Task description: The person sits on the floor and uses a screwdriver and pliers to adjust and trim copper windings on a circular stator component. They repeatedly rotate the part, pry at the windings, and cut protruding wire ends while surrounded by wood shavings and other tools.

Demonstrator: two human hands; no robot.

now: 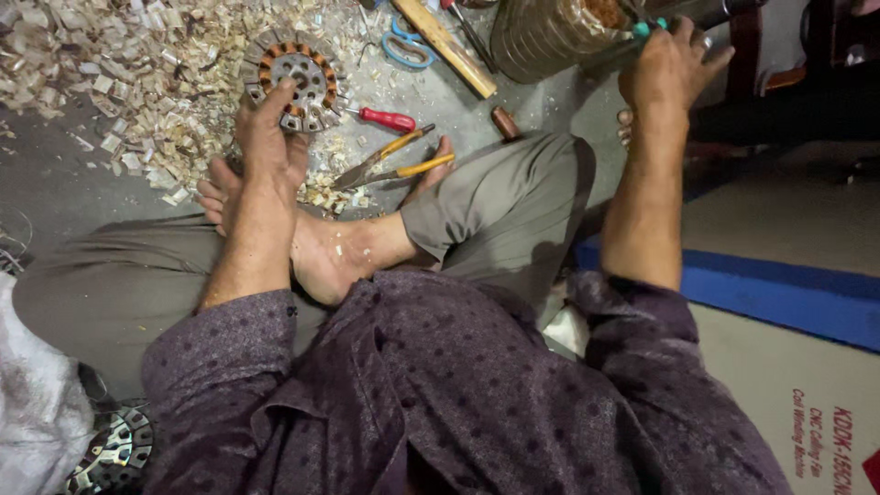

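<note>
evidently the left hand (266, 137) rests fingers on the stator core (295, 78), not clenched; heavy, rigid, best taken by its rim. right hand (669, 69) grasps a teal-capped tool (649, 27).

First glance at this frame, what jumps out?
The left hand rests on a round motor stator with copper windings, at the edge of a big pile of pale scraps on the floor. Upper right, the right hand grips a large ribbed jar; yellow-handled pliers lie between.
</note>
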